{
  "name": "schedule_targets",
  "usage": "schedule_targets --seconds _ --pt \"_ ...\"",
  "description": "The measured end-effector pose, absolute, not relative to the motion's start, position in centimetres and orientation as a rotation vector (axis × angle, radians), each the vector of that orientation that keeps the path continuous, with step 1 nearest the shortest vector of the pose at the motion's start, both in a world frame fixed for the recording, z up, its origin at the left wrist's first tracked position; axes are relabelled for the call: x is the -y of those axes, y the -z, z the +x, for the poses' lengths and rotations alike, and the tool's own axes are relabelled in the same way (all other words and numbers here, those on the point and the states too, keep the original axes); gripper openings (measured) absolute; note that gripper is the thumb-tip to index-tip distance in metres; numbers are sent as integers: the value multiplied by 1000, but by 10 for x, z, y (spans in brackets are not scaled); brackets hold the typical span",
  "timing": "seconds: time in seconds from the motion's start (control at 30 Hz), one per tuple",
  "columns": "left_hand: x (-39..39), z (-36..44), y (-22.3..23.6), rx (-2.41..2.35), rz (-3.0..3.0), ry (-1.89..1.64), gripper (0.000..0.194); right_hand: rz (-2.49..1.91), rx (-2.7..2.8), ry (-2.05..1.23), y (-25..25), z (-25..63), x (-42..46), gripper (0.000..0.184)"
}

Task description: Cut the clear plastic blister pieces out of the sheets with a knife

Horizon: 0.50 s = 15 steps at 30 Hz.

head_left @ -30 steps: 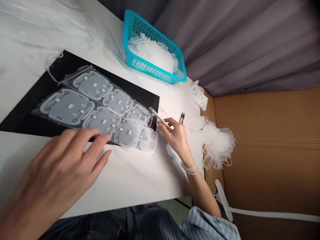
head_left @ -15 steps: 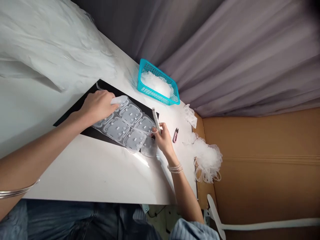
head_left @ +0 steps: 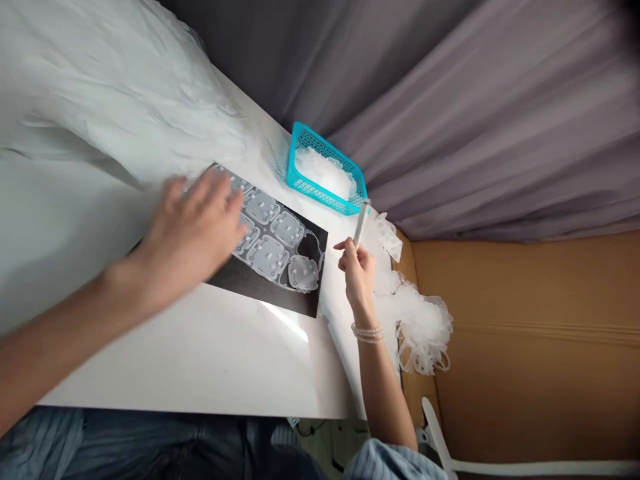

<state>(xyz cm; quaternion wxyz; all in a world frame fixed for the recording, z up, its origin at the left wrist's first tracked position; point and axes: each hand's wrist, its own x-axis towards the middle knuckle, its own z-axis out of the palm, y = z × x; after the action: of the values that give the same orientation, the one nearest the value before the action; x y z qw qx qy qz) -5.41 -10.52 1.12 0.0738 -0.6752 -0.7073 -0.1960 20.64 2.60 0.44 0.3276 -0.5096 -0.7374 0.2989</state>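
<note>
two hands: left hand [head_left: 193, 233] open, fingers spread, blurred over moulded sheet [head_left: 270, 240]; right hand [head_left: 357, 275] just beside it, pinching white strip [head_left: 361, 223].

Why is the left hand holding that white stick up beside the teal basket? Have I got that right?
Not quite: it's the right hand, the one with the pearl bracelet, holding the white stick up beside the teal basket, as the head view shows.

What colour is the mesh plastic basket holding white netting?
The mesh plastic basket is bright turquoise; the head view shows it best.
</note>
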Motion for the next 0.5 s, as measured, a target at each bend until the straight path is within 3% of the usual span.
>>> schedule_targets --seconds 0.07,0.27,0.5 --pt "126 -32 17 1856 -2337 577 50 -1260 1879 -882 -10 200 -6 47" --pt "167 3 62 1975 -2319 541 65 -1104 2030 -994 -18 168 36 45" --pt "176 9 59 2025 -2261 671 66 -878 2235 -946 1 152 51 15"
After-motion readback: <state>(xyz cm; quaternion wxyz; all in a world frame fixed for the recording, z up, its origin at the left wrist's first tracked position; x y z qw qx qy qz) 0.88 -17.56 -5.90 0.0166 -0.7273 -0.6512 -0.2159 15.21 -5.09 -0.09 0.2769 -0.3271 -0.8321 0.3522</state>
